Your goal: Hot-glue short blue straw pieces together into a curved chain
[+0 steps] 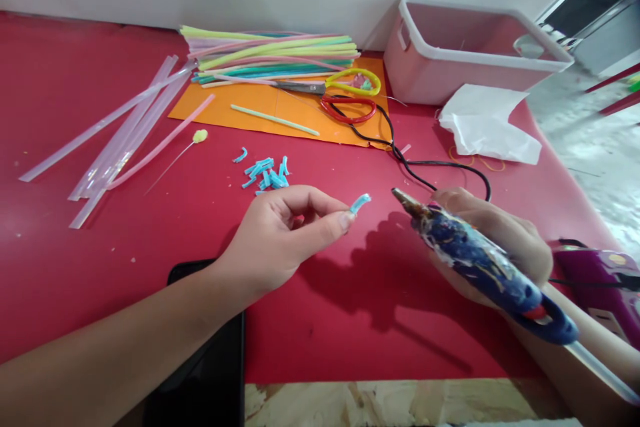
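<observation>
Between thumb and forefinger, my left hand (290,230) pinches a short light-blue piece of pipe cleaner (360,203), its free end pointing right. My right hand (505,233) is wrapped round a worn blue hot glue gun (480,260), whose nozzle faces the blue piece with a gap between them. A clear glue stick (600,370) sticks out of the gun's back end. Just beyond my left hand lies a small pile of cut light-blue pieces (270,175), partly hidden by the hand.
Coloured pipe cleaners (275,53) lie on orange paper (300,113) with scissors (345,93). Clear glue sticks (125,133) and a yellow-tipped wire (200,136) are left. A pink bin (470,70), white paper (485,123), black cord (425,163), black phone-like slab (210,360) and purple object (595,287) surround my hands.
</observation>
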`<control>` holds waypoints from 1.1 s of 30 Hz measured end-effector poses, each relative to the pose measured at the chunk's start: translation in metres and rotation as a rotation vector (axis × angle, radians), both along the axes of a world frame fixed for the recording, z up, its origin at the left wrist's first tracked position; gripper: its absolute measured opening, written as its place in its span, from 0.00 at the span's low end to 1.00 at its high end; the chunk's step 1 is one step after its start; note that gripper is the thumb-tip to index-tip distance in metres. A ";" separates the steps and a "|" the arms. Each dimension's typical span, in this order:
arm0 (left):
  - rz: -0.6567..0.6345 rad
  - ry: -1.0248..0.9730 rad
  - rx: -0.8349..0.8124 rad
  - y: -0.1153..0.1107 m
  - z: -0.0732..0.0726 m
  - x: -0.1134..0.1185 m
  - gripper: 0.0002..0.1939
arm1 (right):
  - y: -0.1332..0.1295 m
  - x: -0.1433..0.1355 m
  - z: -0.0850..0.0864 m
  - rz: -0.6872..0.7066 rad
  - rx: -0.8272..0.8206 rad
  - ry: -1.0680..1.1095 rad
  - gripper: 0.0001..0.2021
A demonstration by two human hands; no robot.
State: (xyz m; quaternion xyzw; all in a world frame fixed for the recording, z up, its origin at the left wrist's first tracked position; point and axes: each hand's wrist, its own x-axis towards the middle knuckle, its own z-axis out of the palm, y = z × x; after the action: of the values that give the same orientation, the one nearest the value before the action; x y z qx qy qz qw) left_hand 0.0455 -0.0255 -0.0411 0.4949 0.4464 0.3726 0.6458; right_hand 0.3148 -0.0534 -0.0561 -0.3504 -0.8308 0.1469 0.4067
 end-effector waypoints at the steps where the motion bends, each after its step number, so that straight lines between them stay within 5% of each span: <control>1: 0.000 -0.003 0.000 0.000 0.000 0.000 0.06 | 0.000 -0.001 0.000 0.022 -0.003 -0.009 0.11; 5: -0.010 -0.058 -0.004 0.000 -0.001 0.000 0.05 | 0.001 -0.003 -0.003 0.074 -0.029 -0.059 0.03; 33: -0.022 -0.065 0.105 -0.001 -0.002 -0.001 0.02 | 0.001 -0.002 -0.004 0.037 0.000 -0.104 0.05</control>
State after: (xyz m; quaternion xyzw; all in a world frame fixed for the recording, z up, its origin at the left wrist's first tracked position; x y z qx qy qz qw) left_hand 0.0449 -0.0264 -0.0436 0.5204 0.3998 0.4042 0.6371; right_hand 0.3129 -0.0525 -0.0605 -0.3420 -0.8572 0.1361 0.3603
